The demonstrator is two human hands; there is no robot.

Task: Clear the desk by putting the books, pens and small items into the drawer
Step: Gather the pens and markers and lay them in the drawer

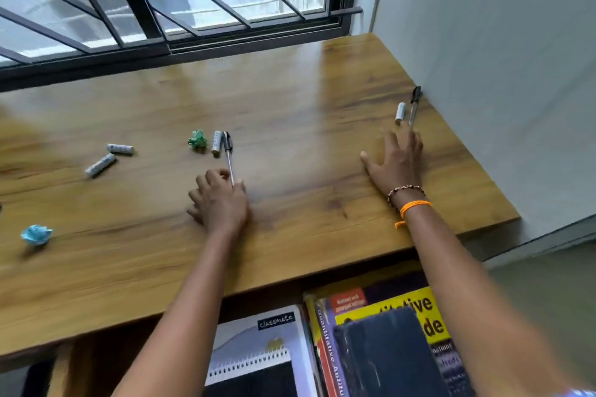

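While the left hand [219,200] is pinching a pen [228,155] at desk [290,113] centre, the right hand [398,161] is lying spread toward two o'clock, fingertips touching a second pen [414,105].

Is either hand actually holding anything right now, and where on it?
Left hand pinches the pen at its writing end. Right hand lies open, holding nothing.

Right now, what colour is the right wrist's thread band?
Orange, in the head view.
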